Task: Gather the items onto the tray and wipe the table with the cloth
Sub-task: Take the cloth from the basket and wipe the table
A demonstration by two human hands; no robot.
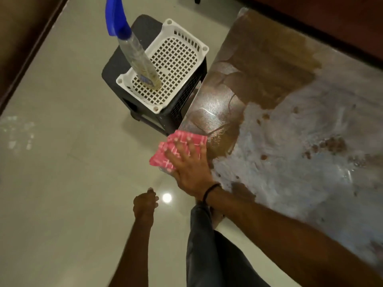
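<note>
A pink checked cloth lies at the near left edge of the brown table, partly hanging over the edge. My right hand presses flat on the cloth with fingers spread. White smears cover much of the tabletop to the right of the cloth. My left hand hangs over the floor below the table edge, fingers loosely curled, holding nothing. A white perforated tray sits on a dark stool left of the table. A spray bottle with a blue trigger head stands in the tray.
Pale glossy floor tiles spread to the left and front. A dark wooden wall or furniture edge runs along the far left. My dark trouser leg stands close to the table's near edge.
</note>
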